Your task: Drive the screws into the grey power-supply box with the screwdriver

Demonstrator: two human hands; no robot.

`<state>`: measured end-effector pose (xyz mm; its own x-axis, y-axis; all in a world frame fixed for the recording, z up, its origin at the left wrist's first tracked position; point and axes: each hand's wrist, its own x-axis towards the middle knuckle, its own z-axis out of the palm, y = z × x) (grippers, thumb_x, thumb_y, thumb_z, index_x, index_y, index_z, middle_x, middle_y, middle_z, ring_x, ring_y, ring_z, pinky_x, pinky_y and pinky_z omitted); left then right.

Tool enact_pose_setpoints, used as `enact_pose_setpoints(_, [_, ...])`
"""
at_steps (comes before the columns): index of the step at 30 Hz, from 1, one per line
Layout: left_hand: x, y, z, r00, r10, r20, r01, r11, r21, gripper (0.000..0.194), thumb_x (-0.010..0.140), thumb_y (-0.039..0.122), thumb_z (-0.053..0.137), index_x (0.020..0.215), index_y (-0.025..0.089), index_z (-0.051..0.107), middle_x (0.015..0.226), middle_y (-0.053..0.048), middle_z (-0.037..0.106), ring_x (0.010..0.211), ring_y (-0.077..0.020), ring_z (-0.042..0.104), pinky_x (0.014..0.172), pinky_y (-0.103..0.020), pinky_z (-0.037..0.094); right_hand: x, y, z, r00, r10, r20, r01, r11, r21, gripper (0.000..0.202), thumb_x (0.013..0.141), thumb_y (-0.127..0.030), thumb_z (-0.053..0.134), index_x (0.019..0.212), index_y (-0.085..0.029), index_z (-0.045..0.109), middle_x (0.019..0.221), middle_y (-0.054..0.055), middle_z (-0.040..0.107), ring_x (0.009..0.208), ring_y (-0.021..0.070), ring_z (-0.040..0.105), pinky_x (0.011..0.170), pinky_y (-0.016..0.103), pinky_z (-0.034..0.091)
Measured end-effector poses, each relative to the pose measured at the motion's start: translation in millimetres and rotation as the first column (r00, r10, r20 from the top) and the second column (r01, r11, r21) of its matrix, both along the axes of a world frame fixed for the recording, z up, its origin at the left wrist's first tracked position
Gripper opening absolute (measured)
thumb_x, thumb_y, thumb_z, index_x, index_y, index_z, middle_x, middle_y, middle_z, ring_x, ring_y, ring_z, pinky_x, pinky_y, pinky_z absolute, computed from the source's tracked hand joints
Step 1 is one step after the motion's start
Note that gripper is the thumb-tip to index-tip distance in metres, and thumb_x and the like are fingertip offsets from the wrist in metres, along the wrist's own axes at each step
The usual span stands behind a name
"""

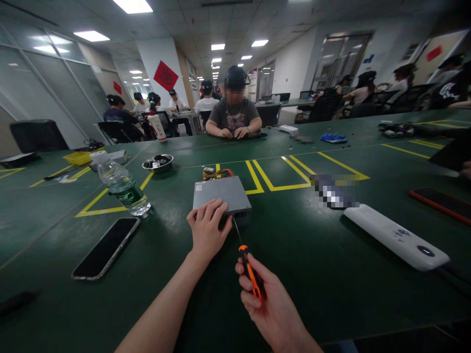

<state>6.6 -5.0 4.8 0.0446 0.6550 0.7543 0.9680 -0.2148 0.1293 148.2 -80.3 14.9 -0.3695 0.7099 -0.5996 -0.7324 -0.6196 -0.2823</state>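
Note:
A grey computer power supply (222, 191) lies on the green table, its bundle of coloured cables (221, 173) at the back. My left hand (209, 226) holds it by the near left side, fingers laid over the top and thumb at the near face. In my right hand (263, 294) is an orange and black screwdriver (250, 274), closed in the fingers by its handle. Its thin shaft points up at the near face of the power supply, close to my left thumb. Whether the tip sits in a screw is too small to tell.
To the left are a phone (106, 249), a water bottle (123, 189) and a metal bowl (157, 163) with small parts. A white elongated device (395, 238) and an orange-edged phone (441, 203) lie to the right. Across the table sits a person (234, 115), near blue gloves (333, 138).

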Motion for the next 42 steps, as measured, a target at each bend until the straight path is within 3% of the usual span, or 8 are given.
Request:
enact_pose_setpoints(4, [-0.2,0.2,-0.7,1.0,-0.003,0.001,0.003,1.0,0.009,0.023,0.08,0.03,0.056,0.103,0.027,0.058,0.113,-0.003,0.063,0.107,-0.0228,0.053,0.086,-0.042,0.025,-4.1,0.9,2.4,0.998,0.065,0.001,-0.065,0.997,-0.028,0.025,0.091,-0.025,0.045,0.084,-0.005,0.059,0.063,0.003,0.053,0.042,0.0034,0.043,0.03,0.01,0.023])
enact_pose_setpoints(11, [-0.2,-0.1,0.8,1.0,-0.009,-0.006,0.009,1.0,0.014,0.024,0.08,0.03,0.055,0.103,0.027,0.057,0.113,-0.003,0.063,0.106,-0.0225,0.053,0.086,-0.041,0.025,-6.0,-0.7,2.1,0.995,-0.022,0.097,0.015,0.998,0.069,0.014,0.078,-0.018,0.064,0.071,-0.01,0.055,0.064,0.0,0.053,0.038,-0.0001,0.035,0.028,0.008,0.018])
enact_pose_setpoints(15, [-0.9,0.4,0.9,1.0,-0.011,-0.002,0.011,1.0,0.015,0.024,0.08,0.029,0.055,0.104,0.026,0.057,0.113,-0.003,0.063,0.107,-0.0229,0.053,0.086,-0.041,0.025,-7.0,-0.1,0.2,0.998,0.039,-0.042,-0.039,0.999,-0.001,0.023,0.09,-0.027,0.049,0.079,-0.008,0.058,0.065,0.002,0.054,0.04,0.0011,0.038,0.03,0.009,0.022])
enact_pose_setpoints(18, [-1.4,0.1,1.1,1.0,-0.007,-0.005,0.007,1.0,0.012,0.023,0.081,0.03,0.054,0.104,0.027,0.057,0.113,-0.003,0.063,0.107,-0.0228,0.053,0.086,-0.041,0.026,-8.2,-0.3,0.1,0.998,0.059,0.004,-0.059,0.998,0.002,0.027,0.091,-0.03,0.046,0.085,-0.007,0.058,0.064,0.003,0.054,0.04,0.002,0.039,0.031,0.009,0.024])
enact_pose_setpoints(24, [-1.0,-0.7,1.2,1.0,-0.006,-0.003,0.006,1.0,-0.001,0.023,0.081,0.03,0.054,0.104,0.027,0.057,0.114,-0.003,0.062,0.107,-0.023,0.053,0.086,-0.042,0.025,-7.1,-1.4,2.1,0.998,-0.005,0.063,0.0,0.996,0.086,0.019,0.072,-0.023,0.071,0.075,-0.01,0.057,0.066,0.001,0.056,0.039,0.0,0.035,0.03,0.008,0.019])
enact_pose_setpoints(32, [0.0,-0.2,0.8,1.0,-0.005,-0.002,0.005,1.0,0.004,0.023,0.081,0.03,0.055,0.103,0.026,0.057,0.113,-0.003,0.063,0.107,-0.023,0.053,0.086,-0.042,0.025,-5.1,-1.7,-3.4,0.995,0.025,0.099,-0.039,0.99,0.139,0.035,0.064,-0.033,0.077,0.084,-0.01,0.061,0.065,0.001,0.055,0.043,0.0015,0.04,0.033,0.009,0.023])
enact_pose_setpoints(36, [0.5,-0.4,0.2,1.0,-0.005,0.0,0.005,1.0,0.003,0.022,0.081,0.03,0.054,0.103,0.027,0.057,0.113,-0.003,0.063,0.106,-0.0227,0.053,0.087,-0.042,0.025,-4.5,-2.5,-2.2,0.99,-0.046,0.134,0.018,0.98,0.199,0.033,0.057,-0.029,0.082,0.071,-0.012,0.057,0.066,-0.001,0.055,0.041,-0.0004,0.036,0.032,0.008,0.02])
enact_pose_setpoints(42, [0.1,-0.7,0.3,1.0,-0.007,-0.001,0.007,1.0,0.008,0.023,0.08,0.03,0.055,0.103,0.027,0.057,0.113,-0.003,0.063,0.106,-0.023,0.053,0.086,-0.042,0.025,-7.7,0.8,-1.1,0.999,0.031,0.02,-0.032,0.999,0.037,0.023,0.079,-0.03,0.063,0.078,-0.008,0.061,0.061,0.002,0.054,0.042,0.0022,0.04,0.032,0.009,0.024])
